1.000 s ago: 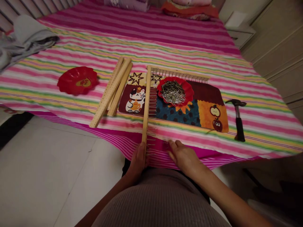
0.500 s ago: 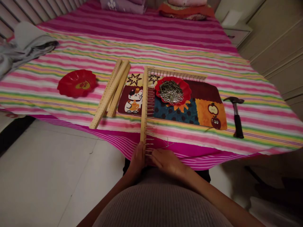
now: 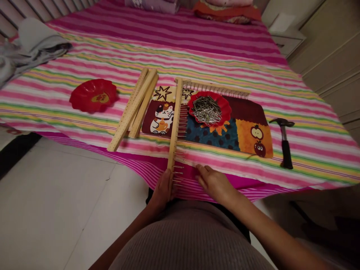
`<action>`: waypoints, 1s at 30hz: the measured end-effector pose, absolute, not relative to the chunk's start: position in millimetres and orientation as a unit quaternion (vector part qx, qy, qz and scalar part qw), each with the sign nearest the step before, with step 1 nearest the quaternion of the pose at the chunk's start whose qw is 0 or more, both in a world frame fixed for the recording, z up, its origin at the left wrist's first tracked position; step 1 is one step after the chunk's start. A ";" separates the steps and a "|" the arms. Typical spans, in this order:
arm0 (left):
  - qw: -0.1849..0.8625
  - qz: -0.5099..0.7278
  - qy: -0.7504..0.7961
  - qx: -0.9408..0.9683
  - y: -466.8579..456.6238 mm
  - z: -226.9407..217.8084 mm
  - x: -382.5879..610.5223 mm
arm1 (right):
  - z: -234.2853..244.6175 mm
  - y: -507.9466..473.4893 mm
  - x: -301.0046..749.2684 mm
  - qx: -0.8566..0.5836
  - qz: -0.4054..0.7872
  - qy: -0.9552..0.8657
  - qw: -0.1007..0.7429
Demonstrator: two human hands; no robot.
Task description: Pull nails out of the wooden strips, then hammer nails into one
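Note:
My left hand point(image 3: 161, 189) is closed around the near end of a wooden strip point(image 3: 176, 127). A row of nails point(image 3: 182, 120) sticks out from the strip's right side. My right hand point(image 3: 216, 183) is over the magenta cloth, apart from the strip, with its fingers curled together; what they pinch, if anything, is hidden. Beyond it, a red scalloped dish point(image 3: 226, 108) full of loose nails point(image 3: 206, 109) rests on a patterned mat point(image 3: 213, 137). A second nailed strip point(image 3: 222, 86) runs across the mat's far edge.
Several wooden strips point(image 3: 132, 108) lie stacked to the left, beside another red dish point(image 3: 94, 95). On the right is a claw hammer point(image 3: 285, 144). Grey clothing point(image 3: 36, 48) lies at the far left of the bed, and folded bedding point(image 3: 227, 11) is at the back.
My right hand has moved right and slightly away from me, off the strip's nails to where loose nails lay on the cloth. The left hand keeps its hold.

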State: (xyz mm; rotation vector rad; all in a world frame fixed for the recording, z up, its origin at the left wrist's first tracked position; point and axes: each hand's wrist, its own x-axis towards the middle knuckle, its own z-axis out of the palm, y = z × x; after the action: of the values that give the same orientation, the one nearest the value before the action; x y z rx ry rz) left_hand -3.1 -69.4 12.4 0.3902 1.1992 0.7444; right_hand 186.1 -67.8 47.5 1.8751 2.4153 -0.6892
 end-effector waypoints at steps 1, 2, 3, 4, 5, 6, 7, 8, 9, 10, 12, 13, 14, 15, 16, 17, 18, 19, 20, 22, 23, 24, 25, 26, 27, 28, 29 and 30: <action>0.741 0.339 0.548 0.186 -69.4 12.8 -2.7 | 48.0 -69.9 176.9 0.592 -0.248 0.767 -0.003; 0.739 0.341 0.548 0.195 -69.4 12.8 -2.5 | 48.5 -72.3 166.8 0.575 -0.284 0.767 -0.012; 0.734 0.348 0.545 0.207 -69.4 12.4 -2.5 | 48.7 -74.9 157.0 0.552 -0.318 0.771 -0.020; 0.731 0.357 0.540 0.216 -69.4 11.8 -2.7 | 48.5 -77.3 148.7 0.530 -0.343 0.775 -0.027; 0.729 0.366 0.534 0.222 -69.4 11.0 -3.0 | 47.8 -79.3 142.8 0.512 -0.359 0.780 -0.034; 0.730 0.371 0.529 0.222 -69.4 10.3 -3.4 | 46.7 -80.8 139.8 0.501 -0.368 0.782 -0.045; 0.732 0.372 0.529 0.216 -69.4 9.9 -3.7 | 45.6 -81.7 140.1 0.500 -0.373 0.779 -0.061; 0.734 0.367 0.533 0.204 -69.2 9.8 -4.0 | 44.5 -81.9 143.4 0.506 -0.380 0.770 -0.081; 0.736 0.359 0.541 0.192 -69.1 10.0 -4.2 | 43.8 -81.3 149.2 0.520 -0.389 0.754 -0.101; 0.737 0.348 0.551 0.180 -68.8 10.5 -4.3 | 43.5 -80.2 156.6 0.541 -0.396 0.733 -0.116; 0.739 0.329 0.565 0.163 -68.4 11.5 -4.3 | 44.5 -76.6 171.9 0.587 -0.388 0.702 -0.114; 0.740 0.326 0.565 0.162 -68.3 11.9 -4.2 | 45.7 -74.8 177.6 0.606 -0.369 0.698 -0.097; 0.742 0.326 0.562 0.164 -68.3 11.9 -4.0 | 47.2 -73.3 180.9 0.621 -0.342 0.701 -0.074; 0.743 0.328 0.559 0.166 -68.5 11.8 -3.8 | 48.9 -72.4 181.3 0.632 -0.312 0.708 -0.048; 0.744 0.331 0.555 0.168 -68.7 11.4 -3.6 | 50.7 -72.2 178.7 0.634 -0.286 0.718 -0.026; 0.747 0.335 0.548 0.172 -69.1 10.8 -3.4 | 52.6 -72.5 173.5 0.627 -0.268 0.732 -0.009; 0.749 0.342 0.538 0.177 -69.5 9.9 -3.4 | 54.3 -73.3 166.5 0.611 -0.261 0.747 0.004; 0.752 0.352 0.525 0.186 -70.0 8.7 -3.6 | 55.7 -74.0 158.4 0.591 -0.263 0.762 0.015; 0.753 0.362 0.512 0.199 -70.6 7.2 -4.0 | 56.7 -74.6 150.2 0.570 -0.268 0.776 0.024; 0.749 0.378 0.495 0.226 -71.7 3.4 -5.2 | 57.4 -74.0 136.6 0.539 -0.267 0.797 0.050; 0.749 0.378 0.492 0.233 -72.2 1.3 -5.9 | 57.2 -72.7 132.2 0.529 -0.259 0.805 0.066; 0.749 0.373 0.495 0.235 -72.5 -0.6 -6.4 | 56.8 -70.9 129.5 0.519 -0.250 0.814 0.080; 0.750 0.367 0.499 0.232 -72.7 -2.0 -6.7 | 56.4 -68.8 128.5 0.507 -0.241 0.823 0.088; 0.751 0.364 0.504 0.225 -72.8 -2.8 -6.8 | 56.3 -66.7 128.8 0.495 -0.236 0.831 0.092; 0.751 0.364 0.507 0.215 -72.8 -2.9 -6.5 | 56.5 -64.7 130.1 0.485 -0.234 0.837 0.093; 0.751 0.365 0.509 0.207 -72.7 -2.2 -6.0 | 57.1 -63.0 132.0 0.477 -0.235 0.842 0.092; 0.751 0.368 0.510 0.200 -72.7 -0.9 -5.3 | 57.9 -61.7 134.1 0.471 -0.236 0.845 0.091; 0.752 0.369 0.509 0.196 -72.8 0.8 -4.4 | 58.9 -60.6 136.1 0.465 -0.240 0.847 0.091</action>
State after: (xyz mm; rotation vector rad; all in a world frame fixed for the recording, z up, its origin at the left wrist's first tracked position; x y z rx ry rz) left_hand -4.4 -72.8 0.8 0.4290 1.1112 0.8056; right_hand 136.1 -60.6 58.9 1.3828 2.5174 -0.7120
